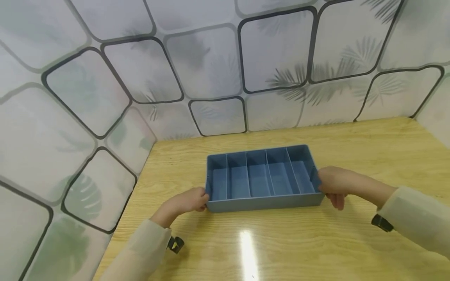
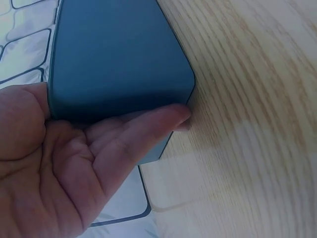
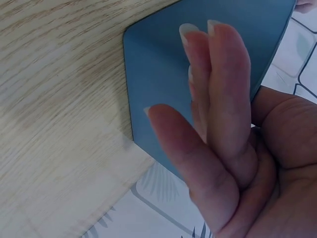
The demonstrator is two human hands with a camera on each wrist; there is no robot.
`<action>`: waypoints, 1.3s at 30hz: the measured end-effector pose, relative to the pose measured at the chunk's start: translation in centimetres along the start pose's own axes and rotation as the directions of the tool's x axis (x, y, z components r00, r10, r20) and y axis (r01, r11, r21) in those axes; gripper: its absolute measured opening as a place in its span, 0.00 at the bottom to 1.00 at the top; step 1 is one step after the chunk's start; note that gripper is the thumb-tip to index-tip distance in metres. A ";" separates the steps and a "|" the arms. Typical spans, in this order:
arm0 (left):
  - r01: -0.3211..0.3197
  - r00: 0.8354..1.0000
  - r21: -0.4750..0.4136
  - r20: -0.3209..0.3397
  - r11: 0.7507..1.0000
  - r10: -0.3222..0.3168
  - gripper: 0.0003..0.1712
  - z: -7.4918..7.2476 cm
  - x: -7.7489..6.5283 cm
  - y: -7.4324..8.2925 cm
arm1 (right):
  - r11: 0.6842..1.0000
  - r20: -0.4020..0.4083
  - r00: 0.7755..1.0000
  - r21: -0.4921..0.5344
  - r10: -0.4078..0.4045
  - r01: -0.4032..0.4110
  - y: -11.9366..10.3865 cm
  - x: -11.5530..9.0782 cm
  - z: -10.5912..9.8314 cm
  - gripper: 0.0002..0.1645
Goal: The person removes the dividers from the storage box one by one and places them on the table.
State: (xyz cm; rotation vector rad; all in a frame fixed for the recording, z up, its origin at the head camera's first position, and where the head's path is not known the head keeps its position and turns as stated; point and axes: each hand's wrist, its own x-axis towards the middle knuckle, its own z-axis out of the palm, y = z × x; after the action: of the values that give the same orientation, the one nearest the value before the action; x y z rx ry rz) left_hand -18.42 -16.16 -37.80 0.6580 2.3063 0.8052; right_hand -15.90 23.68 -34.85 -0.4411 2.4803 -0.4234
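Observation:
A blue divided tray (image 1: pixel 265 203) lies on the table, its thin dividers making a row of several compartments, all bare inside. At its left end my left hand (image 1: pixel 190 200) grips the front corner; in the left wrist view its fingers lie along the outer wall and the thumb goes to the rim. My right hand (image 1: pixel 334 182) holds the right end wall, thumb over the rim. The right wrist view shows the fingers (image 3: pixel 228 84) of that hand stretched out along the outside of the tray (image 3: pixel 153 94).
The wood-grain table (image 1: pixel 281 242) runs up to a wall (image 1: pixel 211 70) with patterned covering behind, and a second patterned wall (image 1: pixel 88 156) stands close on the left. Dark straps (image 1: pixel 382 223) hang at both sleeve cuffs.

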 end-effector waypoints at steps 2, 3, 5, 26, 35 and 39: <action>0.047 0.999 -0.022 -0.023 0.999 -0.047 0.19 0.1 0.2 0.0 | 1.000 0.001 1.000 0.007 -0.004 0.004 0.1 -0.1 0.0 0.23; 0.077 0.996 -0.039 -0.041 0.996 -0.079 0.18 0.1 0.3 0.1 | 1.000 0.006 1.000 -0.001 -0.005 0.005 0.1 -0.1 0.0 0.23; 0.143 0.986 -0.075 -0.077 0.987 -0.149 0.15 0.3 0.4 0.2 | 1.000 0.017 1.000 -0.002 -0.001 0.001 0.2 -0.2 -0.1 0.23; 0.241 0.966 -0.061 -0.087 0.969 -0.245 0.14 0.0 0.4 1.4 | 0.996 0.043 0.999 -0.093 -0.012 0.016 -1.4 -0.7 -4.9 0.24; 0.241 0.966 -0.020 -0.089 0.970 -0.242 0.14 -0.1 0.7 1.0 | 0.976 0.008 0.999 -0.213 -0.053 0.053 -2.6 -0.6 -5.9 0.21; 0.233 0.969 -0.020 -0.081 0.972 -0.234 0.15 -0.2 0.7 1.0 | 0.943 -0.020 0.998 -0.329 -0.065 0.055 -3.5 -0.2 -6.6 0.17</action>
State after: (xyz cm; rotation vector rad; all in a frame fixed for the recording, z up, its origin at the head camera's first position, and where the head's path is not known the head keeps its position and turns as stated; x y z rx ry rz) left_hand -18.81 -15.13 -37.27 0.3448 2.3965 0.7443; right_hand -18.83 21.91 -28.21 -0.6489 2.5791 -0.0351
